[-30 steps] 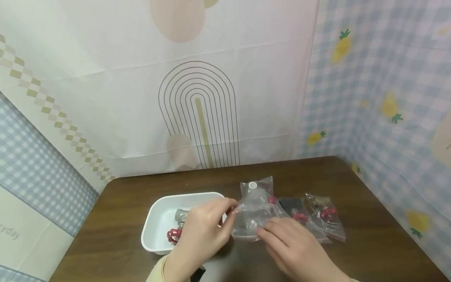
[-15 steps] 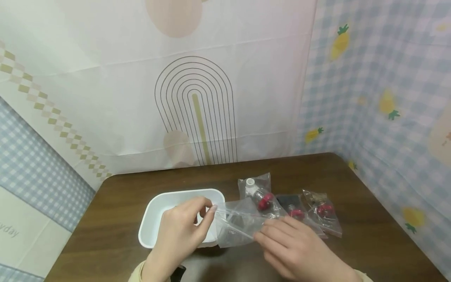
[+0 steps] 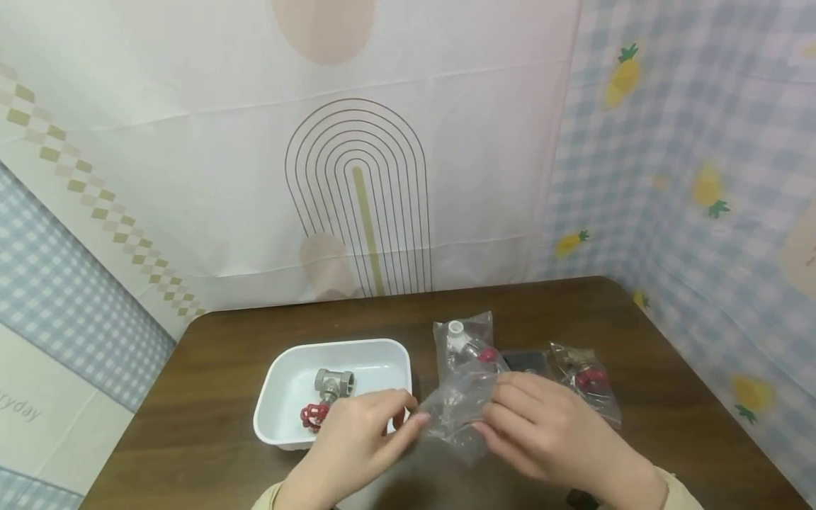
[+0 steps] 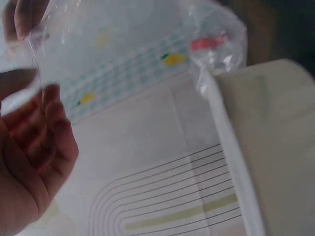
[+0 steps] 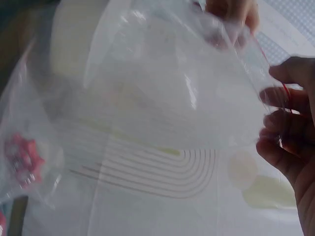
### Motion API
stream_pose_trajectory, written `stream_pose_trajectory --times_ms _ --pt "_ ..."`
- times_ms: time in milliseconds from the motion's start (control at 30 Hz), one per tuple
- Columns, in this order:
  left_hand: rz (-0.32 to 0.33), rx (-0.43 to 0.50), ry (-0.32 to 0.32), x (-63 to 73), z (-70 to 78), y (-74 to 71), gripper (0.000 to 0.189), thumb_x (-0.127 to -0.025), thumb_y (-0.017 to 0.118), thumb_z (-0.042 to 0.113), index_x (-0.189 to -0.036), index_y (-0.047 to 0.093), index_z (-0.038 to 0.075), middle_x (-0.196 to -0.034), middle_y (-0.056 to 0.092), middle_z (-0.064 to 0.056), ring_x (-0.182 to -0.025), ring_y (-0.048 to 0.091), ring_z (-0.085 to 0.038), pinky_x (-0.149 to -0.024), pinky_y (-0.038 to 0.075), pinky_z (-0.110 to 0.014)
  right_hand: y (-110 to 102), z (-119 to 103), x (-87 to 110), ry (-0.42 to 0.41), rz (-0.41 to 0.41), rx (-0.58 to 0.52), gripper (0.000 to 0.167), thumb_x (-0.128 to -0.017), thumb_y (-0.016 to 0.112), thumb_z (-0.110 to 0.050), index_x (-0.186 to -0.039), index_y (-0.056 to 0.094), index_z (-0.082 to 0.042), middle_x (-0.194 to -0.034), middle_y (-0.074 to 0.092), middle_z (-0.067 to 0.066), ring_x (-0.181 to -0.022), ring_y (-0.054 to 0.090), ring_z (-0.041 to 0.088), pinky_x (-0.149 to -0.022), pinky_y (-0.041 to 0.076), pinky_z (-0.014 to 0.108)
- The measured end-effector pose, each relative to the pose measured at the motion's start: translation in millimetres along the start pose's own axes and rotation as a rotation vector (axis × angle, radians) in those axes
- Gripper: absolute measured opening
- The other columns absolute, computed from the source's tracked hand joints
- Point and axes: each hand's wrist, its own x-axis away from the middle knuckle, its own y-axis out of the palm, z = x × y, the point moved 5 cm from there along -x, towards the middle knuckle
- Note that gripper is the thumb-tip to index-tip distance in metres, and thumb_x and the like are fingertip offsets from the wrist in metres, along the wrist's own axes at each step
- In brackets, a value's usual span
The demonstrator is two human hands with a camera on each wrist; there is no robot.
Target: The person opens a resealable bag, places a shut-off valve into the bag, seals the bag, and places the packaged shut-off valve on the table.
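Both hands hold a clear zip bag (image 3: 457, 407) low over the table, just right of a white tray (image 3: 270, 425). My left hand (image 3: 360, 435) pinches the bag's left edge between thumb and fingers, in front of the tray. On the other side my right hand (image 3: 548, 428) grips the bag's edge; in the right wrist view its fingers lie along the red zip line of the bag (image 5: 162, 64). The bag looks crumpled, with no object visible inside. In the tray lies a grey metal valve (image 3: 334, 382) with a red handwheel (image 3: 314, 416), partly behind my left hand.
Behind the held bag lies another clear bag with a white-ended valve (image 3: 456, 336). To its right are a dark flat piece (image 3: 525, 361) and a bag with a red-handled part (image 3: 589, 379), partly behind the right hand. Printed cloth hangs behind the brown table (image 3: 357, 322).
The bag was stretched between the hands over the tray's right side; it now hangs further right, more crumpled. Both hands shifted right, and the valve in the tray shows again.
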Motion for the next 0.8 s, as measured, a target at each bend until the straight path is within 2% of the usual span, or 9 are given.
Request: stream_pose_trajectory --times_ms 100,200,333,433,533,633,800 --pt "-0.025 -0.009 0.033 5.7 -1.4 2.6 0.017 -0.1 0.062 0.036 -0.088 0.062 0.023 -0.074 0.055 0.019 -0.06 0.046 0.006 -0.055 0.037 -0.008 0 2 0.9 -0.009 -0.026 -0.031 0.023 -0.099 0.053 -0.015 -0.08 0.065 -0.009 -0.081 0.06 -0.001 -0.074 0.056 0.015 -0.075 0.054 0.029" --pt "-0.022 -0.066 -0.038 11.2 -13.2 -6.8 0.014 -0.098 0.065 0.034 -0.087 0.064 0.024 -0.074 0.057 0.019 -0.061 0.048 0.006 -0.055 0.038 -0.01 1 2 3.4 -0.021 -0.04 -0.038 0.023 -0.099 0.053 -0.014 -0.08 0.065 -0.009 -0.081 0.059 -0.001 -0.074 0.056 0.016 -0.073 0.053 0.028" --pt "0.042 -0.149 -0.151 20.4 -35.8 -34.5 0.005 -0.091 0.073 0.022 -0.09 0.068 0.023 -0.074 0.059 0.021 -0.06 0.049 0.008 -0.054 0.04 -0.012 3 3 9.2 0.0 -0.074 -0.04 0.024 -0.1 0.052 -0.016 -0.08 0.064 -0.011 -0.082 0.058 -0.001 -0.076 0.056 0.016 -0.073 0.053 0.028" --pt "0.086 -0.208 -0.221 28.4 -49.2 -56.4 0.011 -0.088 0.075 0.016 -0.091 0.068 0.024 -0.074 0.056 0.023 -0.059 0.047 0.007 -0.053 0.041 -0.016 5 4 13.0 0.025 -0.104 -0.046 0.025 -0.101 0.051 -0.017 -0.08 0.063 -0.012 -0.083 0.056 -0.002 -0.076 0.055 0.016 -0.073 0.052 0.028" --pt "0.09 -0.251 -0.292 35.5 -57.5 -69.8 0.014 -0.088 0.075 0.016 -0.089 0.066 0.026 -0.073 0.052 0.024 -0.059 0.046 0.004 -0.052 0.04 -0.02 7 5 15.0 0.037 -0.114 -0.053 0.025 -0.101 0.05 -0.018 -0.08 0.063 -0.013 -0.083 0.055 -0.003 -0.075 0.054 0.015 -0.07 0.05 0.026" --pt "0.061 -0.271 -0.335 40.7 -63.5 -70.7 0.012 -0.089 0.075 0.018 -0.088 0.066 0.026 -0.072 0.052 0.023 -0.059 0.046 0.002 -0.052 0.041 -0.022 9 4 15.6 0.035 -0.109 -0.063 0.025 -0.101 0.051 -0.017 -0.08 0.063 -0.013 -0.083 0.055 -0.003 -0.074 0.054 0.014 -0.069 0.05 0.026" --pt "-0.059 -0.288 -0.4 51.8 -77.5 -53.9 0.012 -0.089 0.075 0.022 -0.087 0.066 0.029 -0.074 0.052 0.025 -0.058 0.044 0.005 -0.051 0.039 -0.023 14 -1 16.7 0.015 -0.115 -0.064 0.024 -0.101 0.051 -0.017 -0.081 0.063 -0.012 -0.083 0.054 -0.002 -0.076 0.054 0.015 -0.072 0.051 0.028"
